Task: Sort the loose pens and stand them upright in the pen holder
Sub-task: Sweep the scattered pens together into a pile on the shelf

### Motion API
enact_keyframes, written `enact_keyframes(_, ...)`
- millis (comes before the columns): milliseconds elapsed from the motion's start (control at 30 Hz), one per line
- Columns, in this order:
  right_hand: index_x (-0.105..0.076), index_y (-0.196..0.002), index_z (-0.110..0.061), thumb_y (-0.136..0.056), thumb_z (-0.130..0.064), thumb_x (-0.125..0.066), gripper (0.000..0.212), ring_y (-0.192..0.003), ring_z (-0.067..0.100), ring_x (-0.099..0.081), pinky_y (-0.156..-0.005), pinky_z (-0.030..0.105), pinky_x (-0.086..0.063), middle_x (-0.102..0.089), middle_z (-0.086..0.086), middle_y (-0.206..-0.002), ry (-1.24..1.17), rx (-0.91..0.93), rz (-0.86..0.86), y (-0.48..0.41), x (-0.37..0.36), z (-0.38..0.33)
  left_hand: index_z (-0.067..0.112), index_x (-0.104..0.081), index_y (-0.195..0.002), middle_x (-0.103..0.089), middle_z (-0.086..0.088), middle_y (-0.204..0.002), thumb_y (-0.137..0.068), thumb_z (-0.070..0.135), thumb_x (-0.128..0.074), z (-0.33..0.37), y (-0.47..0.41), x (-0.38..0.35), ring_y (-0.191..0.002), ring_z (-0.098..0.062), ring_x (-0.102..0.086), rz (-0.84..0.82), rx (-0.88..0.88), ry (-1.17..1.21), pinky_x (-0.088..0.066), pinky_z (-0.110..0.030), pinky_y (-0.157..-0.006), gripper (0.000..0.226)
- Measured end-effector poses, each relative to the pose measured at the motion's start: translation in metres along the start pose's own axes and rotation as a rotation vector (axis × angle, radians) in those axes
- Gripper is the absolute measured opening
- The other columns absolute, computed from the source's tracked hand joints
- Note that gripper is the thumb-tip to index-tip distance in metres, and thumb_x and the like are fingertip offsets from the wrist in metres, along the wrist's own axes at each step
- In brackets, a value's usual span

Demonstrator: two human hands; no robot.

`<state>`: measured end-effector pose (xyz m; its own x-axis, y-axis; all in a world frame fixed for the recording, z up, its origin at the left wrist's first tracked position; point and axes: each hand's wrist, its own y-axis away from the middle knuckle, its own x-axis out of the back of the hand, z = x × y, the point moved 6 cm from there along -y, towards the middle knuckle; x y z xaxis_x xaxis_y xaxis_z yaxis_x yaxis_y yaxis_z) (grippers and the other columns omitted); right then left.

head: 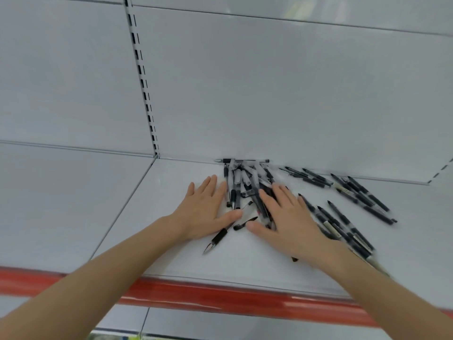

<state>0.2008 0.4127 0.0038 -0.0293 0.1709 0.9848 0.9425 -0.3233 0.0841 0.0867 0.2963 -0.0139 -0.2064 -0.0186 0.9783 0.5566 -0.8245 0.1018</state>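
White shelf (171, 253) with loose pens (245, 185) heaped flat against the back panel (269, 94); more lie fanned out to the right, some near the rear edge, some under the right forearm; a single pen (218, 238) lies just beside the left thumb. Left hand (206, 212) palm-down on the shelf beside the heap, grip wide, fingers straight; right hand (289, 217) palm-down upon the pens, grip likewise wide, holding nothing; red strip (196, 290) along the shelf front.
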Motion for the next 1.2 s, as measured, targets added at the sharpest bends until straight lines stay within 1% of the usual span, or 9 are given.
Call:
enact_keyframes(233,0.004,-0.147,-0.030,-0.078,-0.075,-0.024,0.087,-0.145,0.024,0.010,-0.116,0.047,0.003,0.009,0.005,-0.157,-0.009,-0.156,-0.066,0.021,-0.004,0.044,0.017,0.013,-0.146,0.017,-0.015,-0.154,-0.076,0.077,-0.026,0.035,-0.026,-0.003,-0.143,-0.025,0.017,-0.023,-0.031,0.111,0.005,-0.041,-0.117,0.100)
enact_keyframes(433,-0.002,-0.148,-0.029,-0.081,-0.072,-0.032,0.084,-0.145,0.018,0.008,-0.117,0.038,0.000,0.008,0.002,-0.157,-0.188,-0.129,0.016,0.028,0.013,0.062,0.019,0.000,-0.148,0.012,-0.012,-0.156,-0.083,0.070,-0.026,0.061,-0.040,0.005,-0.144,-0.022,0.013,0.110,-0.055,0.221,0.001,-0.036,-0.117,0.087)
enact_keyframes(500,-0.003,-0.147,-0.031,-0.064,-0.090,-0.024,0.103,-0.145,0.017,0.006,-0.118,0.040,-0.001,0.007,0.000,-0.157,-0.162,-0.148,0.030,0.045,0.019,0.084,0.020,-0.004,-0.148,0.008,-0.014,-0.156,-0.080,0.074,-0.026,0.050,-0.043,0.010,-0.144,-0.025,0.010,0.211,0.044,0.260,-0.001,-0.041,-0.117,0.089)
enact_keyframes(567,0.000,-0.147,-0.032,-0.041,-0.100,-0.008,0.126,-0.145,0.017,0.007,-0.118,0.043,-0.002,0.010,-0.001,-0.157,-0.077,-0.174,-0.036,0.061,0.014,0.103,0.018,-0.004,-0.148,0.003,-0.018,-0.155,-0.074,0.081,-0.024,0.043,-0.049,0.008,-0.144,-0.029,0.008,0.201,0.123,0.276,-0.002,-0.045,-0.117,0.099)
enact_keyframes(600,0.002,-0.147,-0.032,-0.040,-0.100,-0.006,0.127,-0.144,0.016,0.010,-0.117,0.043,0.000,0.014,-0.003,-0.156,-0.073,-0.183,-0.086,0.066,0.010,0.110,0.016,-0.004,-0.148,0.002,-0.018,-0.155,-0.071,0.084,-0.022,0.047,-0.052,0.005,-0.144,-0.029,0.008,0.172,0.129,0.271,-0.001,-0.044,-0.118,0.104)
enact_keyframes(667,0.004,-0.147,-0.032,-0.053,-0.092,-0.015,0.113,-0.144,0.015,0.014,-0.117,0.040,0.003,0.018,-0.003,-0.155,-0.105,-0.180,-0.132,0.068,0.003,0.110,0.014,-0.004,-0.148,0.003,-0.017,-0.156,-0.069,0.082,-0.020,0.057,-0.057,0.001,-0.144,-0.028,0.010,0.134,0.102,0.260,0.000,-0.041,-0.117,0.105)
enact_keyframes(867,-0.009,-0.148,-0.017,-0.093,-0.055,-0.029,0.069,-0.145,0.024,0.000,-0.116,0.034,-0.006,0.003,0.011,-0.157,-0.107,-0.218,0.042,0.040,0.005,0.104,0.021,-0.005,-0.149,0.008,-0.012,-0.156,-0.085,0.067,-0.028,0.084,-0.068,0.001,-0.144,-0.025,0.010,0.109,0.015,0.270,0.001,-0.037,-0.116,0.082)
enact_keyframes(1067,-0.037,-0.132,-0.005,-0.098,-0.034,-0.031,0.045,-0.133,0.035,-0.029,-0.108,0.042,-0.030,-0.029,0.023,-0.144,-0.309,-0.225,0.157,0.000,0.009,0.102,0.022,-0.014,-0.148,-0.006,-0.006,-0.157,-0.087,0.065,-0.032,0.096,-0.070,-0.001,-0.145,-0.021,0.003,0.150,-0.030,0.272,-0.002,-0.037,-0.117,0.077)
enact_keyframes(1200,-0.035,-0.138,-0.007,-0.097,-0.037,-0.035,0.050,-0.138,0.030,-0.024,-0.111,0.038,-0.021,-0.029,0.016,-0.148,-0.319,-0.167,0.205,0.004,0.031,0.116,0.028,-0.017,-0.146,-0.003,-0.004,-0.157,-0.077,0.073,-0.025,0.092,-0.063,0.005,-0.145,-0.023,0.003,0.246,-0.005,0.229,-0.005,-0.043,-0.117,0.083)
